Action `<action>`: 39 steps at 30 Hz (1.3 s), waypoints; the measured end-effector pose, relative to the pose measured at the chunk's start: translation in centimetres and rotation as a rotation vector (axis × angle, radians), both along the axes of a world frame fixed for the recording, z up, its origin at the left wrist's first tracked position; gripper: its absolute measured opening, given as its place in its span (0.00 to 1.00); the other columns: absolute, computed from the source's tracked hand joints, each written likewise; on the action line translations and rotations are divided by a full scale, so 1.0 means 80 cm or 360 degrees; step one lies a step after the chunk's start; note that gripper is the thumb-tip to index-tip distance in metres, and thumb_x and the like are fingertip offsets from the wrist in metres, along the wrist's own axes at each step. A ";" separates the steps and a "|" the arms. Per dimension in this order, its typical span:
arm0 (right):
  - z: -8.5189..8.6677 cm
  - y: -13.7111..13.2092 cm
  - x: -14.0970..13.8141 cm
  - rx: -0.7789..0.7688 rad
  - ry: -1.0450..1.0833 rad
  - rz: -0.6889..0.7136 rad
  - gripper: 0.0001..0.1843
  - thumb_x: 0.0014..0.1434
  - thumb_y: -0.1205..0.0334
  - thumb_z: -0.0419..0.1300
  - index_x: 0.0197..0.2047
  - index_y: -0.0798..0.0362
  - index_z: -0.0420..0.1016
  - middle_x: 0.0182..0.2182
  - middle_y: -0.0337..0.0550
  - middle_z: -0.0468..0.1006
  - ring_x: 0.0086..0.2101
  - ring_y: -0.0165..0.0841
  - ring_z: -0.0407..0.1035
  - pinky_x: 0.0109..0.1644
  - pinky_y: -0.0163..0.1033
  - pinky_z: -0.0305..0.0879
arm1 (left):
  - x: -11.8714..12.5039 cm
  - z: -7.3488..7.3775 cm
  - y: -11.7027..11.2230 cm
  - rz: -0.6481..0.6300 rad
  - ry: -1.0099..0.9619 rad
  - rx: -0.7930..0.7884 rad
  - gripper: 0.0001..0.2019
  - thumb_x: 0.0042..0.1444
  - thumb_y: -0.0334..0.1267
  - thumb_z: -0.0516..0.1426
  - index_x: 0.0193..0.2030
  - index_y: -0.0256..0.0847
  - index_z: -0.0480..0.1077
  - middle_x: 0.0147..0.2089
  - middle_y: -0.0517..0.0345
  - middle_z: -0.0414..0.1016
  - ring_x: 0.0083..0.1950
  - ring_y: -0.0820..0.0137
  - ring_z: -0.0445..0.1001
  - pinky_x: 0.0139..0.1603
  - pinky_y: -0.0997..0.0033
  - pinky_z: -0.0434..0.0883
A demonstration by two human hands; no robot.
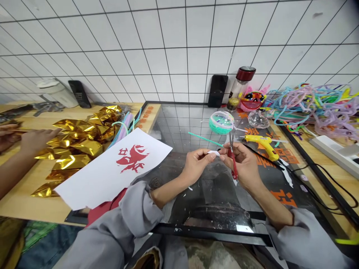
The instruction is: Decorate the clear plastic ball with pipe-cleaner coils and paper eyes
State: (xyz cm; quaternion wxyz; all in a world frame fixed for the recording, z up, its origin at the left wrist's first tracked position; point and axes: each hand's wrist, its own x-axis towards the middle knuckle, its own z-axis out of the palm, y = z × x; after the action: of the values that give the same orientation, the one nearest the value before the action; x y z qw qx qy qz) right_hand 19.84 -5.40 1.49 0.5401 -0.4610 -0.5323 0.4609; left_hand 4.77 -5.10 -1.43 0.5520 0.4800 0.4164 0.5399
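Over the dark glass tabletop, my left hand [198,163] pinches a small white cut piece of paper [213,153] between thumb and fingers. My right hand [242,164] meets it there, fingertips at the paper's other end. Red-handled scissors [234,164] are held in that same right hand, blades pointing up and away from me. Just beyond lie a thin green stick [206,139] and a round green coil [221,122] with a pale purple strand. Left of my arms rests a white sheet [112,175] with a red printed design.
A yellow glue gun [262,144], black cable and white power strip [336,153] lie right. Behind stand a phone [218,90], a glass bottle [235,93] and tangled pipe cleaners [305,104]. At left, another person's hand [37,142] is beside gold foil [81,145].
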 end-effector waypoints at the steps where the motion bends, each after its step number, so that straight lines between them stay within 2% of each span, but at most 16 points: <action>1: 0.001 -0.001 -0.001 -0.0033 0.0009 0.0013 0.22 0.37 0.59 0.73 0.37 0.49 0.73 0.27 0.37 0.77 0.29 0.30 0.70 0.36 0.37 0.68 | 0.000 0.000 -0.002 -0.0011 0.0014 0.0002 0.14 0.49 0.47 0.63 0.31 0.36 0.76 0.25 0.61 0.72 0.28 0.76 0.65 0.32 0.74 0.63; 6: 0.001 -0.002 -0.003 -0.0143 0.0087 0.0040 0.21 0.35 0.58 0.74 0.33 0.50 0.73 0.22 0.33 0.72 0.24 0.27 0.65 0.29 0.33 0.64 | 0.002 -0.001 -0.007 -0.0037 -0.0002 0.0003 0.13 0.48 0.46 0.64 0.30 0.36 0.76 0.24 0.61 0.72 0.27 0.76 0.65 0.31 0.75 0.63; 13: -0.004 -0.007 -0.006 -0.0087 0.0107 -0.0062 0.20 0.36 0.58 0.73 0.33 0.48 0.74 0.23 0.33 0.72 0.25 0.28 0.65 0.31 0.34 0.66 | 0.012 0.001 -0.013 -0.0039 -0.0371 -0.0191 0.13 0.45 0.46 0.66 0.31 0.36 0.77 0.26 0.58 0.74 0.28 0.76 0.68 0.34 0.73 0.67; 16: -0.006 -0.008 -0.006 -0.0095 0.0131 -0.0068 0.20 0.34 0.59 0.74 0.32 0.49 0.74 0.23 0.33 0.72 0.26 0.27 0.65 0.32 0.34 0.66 | 0.013 0.004 -0.015 -0.0055 -0.0424 -0.0196 0.14 0.46 0.46 0.65 0.31 0.36 0.77 0.27 0.58 0.74 0.29 0.75 0.68 0.35 0.72 0.67; 19: -0.007 -0.008 -0.004 -0.0128 0.0132 -0.0014 0.20 0.34 0.61 0.74 0.33 0.49 0.75 0.24 0.33 0.73 0.26 0.26 0.66 0.32 0.33 0.66 | 0.010 0.004 -0.015 -0.0041 -0.0297 -0.0117 0.13 0.49 0.47 0.64 0.31 0.36 0.77 0.27 0.58 0.74 0.30 0.74 0.69 0.35 0.72 0.67; 24: -0.005 -0.007 0.001 -0.0090 0.0072 0.0057 0.21 0.36 0.62 0.74 0.36 0.49 0.75 0.26 0.34 0.75 0.27 0.27 0.67 0.34 0.34 0.66 | 0.001 0.006 -0.015 0.0037 0.0151 0.0162 0.11 0.53 0.44 0.61 0.30 0.38 0.77 0.28 0.57 0.75 0.31 0.73 0.69 0.35 0.73 0.67; 29: -0.002 -0.009 0.002 -0.0030 -0.0015 -0.0003 0.20 0.36 0.60 0.74 0.34 0.50 0.75 0.24 0.34 0.75 0.26 0.28 0.67 0.32 0.35 0.66 | 0.002 0.010 -0.020 0.0073 0.0374 0.0258 0.10 0.54 0.43 0.60 0.32 0.39 0.79 0.30 0.56 0.77 0.31 0.72 0.70 0.33 0.73 0.67; 35: -0.004 -0.007 0.000 -0.0128 0.0100 -0.0059 0.20 0.36 0.58 0.74 0.33 0.50 0.74 0.22 0.34 0.74 0.23 0.27 0.66 0.27 0.33 0.63 | 0.008 0.010 -0.019 -0.0045 -0.0040 -0.0010 0.10 0.52 0.43 0.62 0.31 0.37 0.77 0.27 0.57 0.76 0.28 0.74 0.72 0.32 0.73 0.71; 39: -0.005 -0.005 0.000 -0.0227 0.0193 -0.0096 0.22 0.33 0.57 0.75 0.33 0.50 0.73 0.22 0.34 0.74 0.22 0.27 0.65 0.26 0.34 0.64 | 0.009 0.010 -0.017 -0.0094 -0.0165 -0.0086 0.11 0.50 0.43 0.63 0.29 0.35 0.77 0.28 0.55 0.77 0.29 0.73 0.73 0.31 0.74 0.72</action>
State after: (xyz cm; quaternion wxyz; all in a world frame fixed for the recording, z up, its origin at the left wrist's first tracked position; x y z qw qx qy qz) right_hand 19.86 -5.78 1.06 0.5508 -0.4853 -0.4503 0.5083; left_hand 5.49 -6.44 -0.61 0.6013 0.4485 0.3874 0.5359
